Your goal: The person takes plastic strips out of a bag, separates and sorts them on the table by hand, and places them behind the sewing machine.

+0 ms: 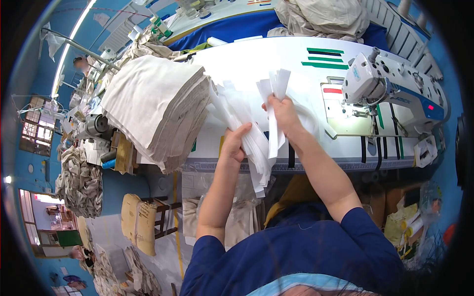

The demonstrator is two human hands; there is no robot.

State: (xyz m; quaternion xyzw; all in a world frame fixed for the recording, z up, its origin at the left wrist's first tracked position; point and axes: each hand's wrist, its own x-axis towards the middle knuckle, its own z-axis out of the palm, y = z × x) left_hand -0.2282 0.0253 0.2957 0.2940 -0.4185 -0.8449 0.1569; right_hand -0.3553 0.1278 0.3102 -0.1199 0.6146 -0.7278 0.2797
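Far left, the stack of cream fabric panels point(153, 91) is leaning over the table's front edge, probably parked there to be keeping the middle free for handwork. Next, your left hand point(235, 144) is closing round a thicker bundle of white strips point(253, 143), thumb on top, likely to be stopping loose ends fanning further. Your right hand point(282, 112), just beside but apart, is gripping a thinner bundle of white strips point(280, 85) near its middle, seemingly to be keeping the two lots separate. Both bundles are hanging above the white tabletop point(237, 55), partly over its ruler edge point(316, 163). Right, the sewing machine point(395, 86) is standing clear of your hands.

Hidden, left to right: the strips are covering most of your left fingers; glare is washing out upper strip ends, so counting isn't working; your right hand's back is hiding its palm; your right forearm is overlapping pale loops point(310, 118); material isn't showing clearly.
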